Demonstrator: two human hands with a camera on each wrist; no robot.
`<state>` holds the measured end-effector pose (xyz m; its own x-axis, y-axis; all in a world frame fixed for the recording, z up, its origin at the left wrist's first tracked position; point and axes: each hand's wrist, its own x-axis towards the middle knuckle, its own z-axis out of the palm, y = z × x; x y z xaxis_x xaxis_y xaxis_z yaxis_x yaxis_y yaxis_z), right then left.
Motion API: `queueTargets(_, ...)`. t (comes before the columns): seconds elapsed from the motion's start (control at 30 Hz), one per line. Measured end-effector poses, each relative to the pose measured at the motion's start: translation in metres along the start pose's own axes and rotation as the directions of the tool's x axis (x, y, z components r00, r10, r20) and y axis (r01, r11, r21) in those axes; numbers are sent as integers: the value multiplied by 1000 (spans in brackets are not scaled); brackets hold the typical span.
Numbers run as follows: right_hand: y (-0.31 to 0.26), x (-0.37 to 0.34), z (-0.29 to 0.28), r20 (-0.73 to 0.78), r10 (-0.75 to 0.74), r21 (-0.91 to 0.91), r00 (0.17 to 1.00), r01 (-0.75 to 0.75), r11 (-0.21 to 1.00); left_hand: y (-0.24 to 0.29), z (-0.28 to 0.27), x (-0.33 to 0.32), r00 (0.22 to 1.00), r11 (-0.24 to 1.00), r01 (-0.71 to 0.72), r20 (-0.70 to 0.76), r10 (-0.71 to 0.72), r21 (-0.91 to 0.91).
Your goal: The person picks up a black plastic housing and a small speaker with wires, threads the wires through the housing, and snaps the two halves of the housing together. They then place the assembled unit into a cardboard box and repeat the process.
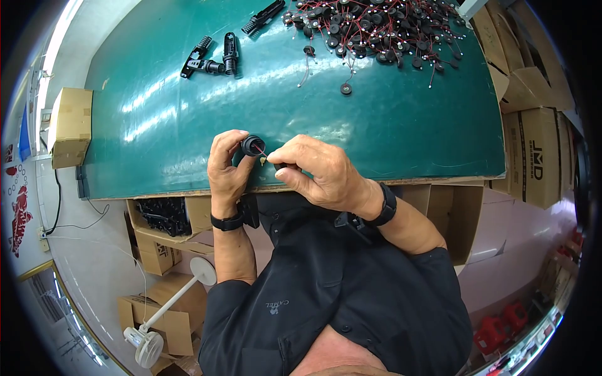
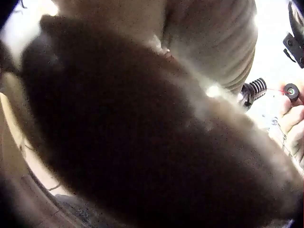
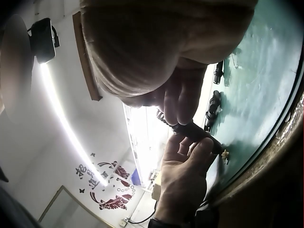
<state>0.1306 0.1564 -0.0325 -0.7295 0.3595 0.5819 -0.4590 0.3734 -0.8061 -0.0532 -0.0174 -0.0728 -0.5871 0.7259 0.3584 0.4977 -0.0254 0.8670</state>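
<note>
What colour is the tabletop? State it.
The tabletop is dark green, seen best in the head view.

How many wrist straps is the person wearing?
2. The left strap is round the wrist of the left hand, which holds a black tube; the right strap is round the wrist of the right hand.

Workshop | green-topped workbench (image 1: 389, 125) | heap of wired black discs (image 1: 376, 31) | cardboard boxes (image 1: 536, 156)
</note>
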Motion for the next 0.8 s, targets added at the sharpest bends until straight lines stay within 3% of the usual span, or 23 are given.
queueTargets(0.17,0,0,-2,16,128,-40,992,-127,991,7,1,3,999,987,-50,9,49,152)
queueTargets(0.27,1,1,-3,-1,222,-79,975,-221,972,17,3,8,988,948,-151,76,135,280)
queueTargets(0.37,8,-4,2,-98,376,48,921,-373,927,24,5,8,988,943,-143,98,119,300)
queueTargets(0.5,13,-6,0,-146,392,2,908,-396,918,29,7,7,987,938,-137,125,102,319)
queueTargets(0.53,15,-6,0,-139,391,-1,910,-395,919,30,7,7,986,936,-139,136,99,325)
queueTargets(0.63,23,-6,-2,-177,138,-226,975,-177,958,30,8,6,987,937,-124,138,82,328)
queueTargets(0.8,30,-10,-3,-152,63,-353,986,-114,929,31,7,4,987,943,-103,149,58,316)
